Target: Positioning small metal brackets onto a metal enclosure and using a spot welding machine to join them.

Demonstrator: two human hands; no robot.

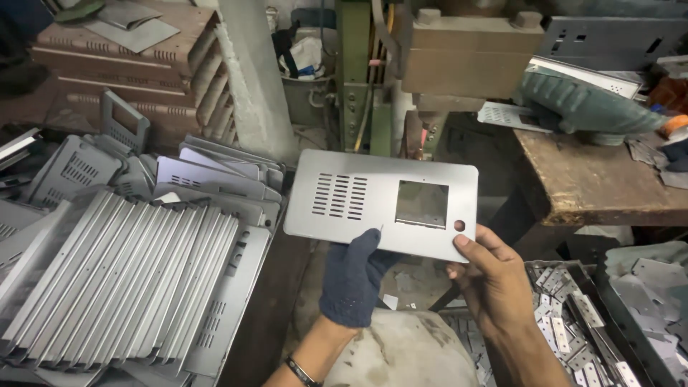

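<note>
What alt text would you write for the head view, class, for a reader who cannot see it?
Two hands, the left hand in a dark glove and the right hand bare, hold up a flat grey metal panel with vent slots and a square cutout. Stacked similar panels lie left.

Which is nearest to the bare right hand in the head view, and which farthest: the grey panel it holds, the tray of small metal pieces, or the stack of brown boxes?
1. Grey metal panel: held at its lower edge by the right hand.
2. Tray of small metal pieces: just right of that hand, lower right.
3. Stack of brown boxes: far upper left.
</note>
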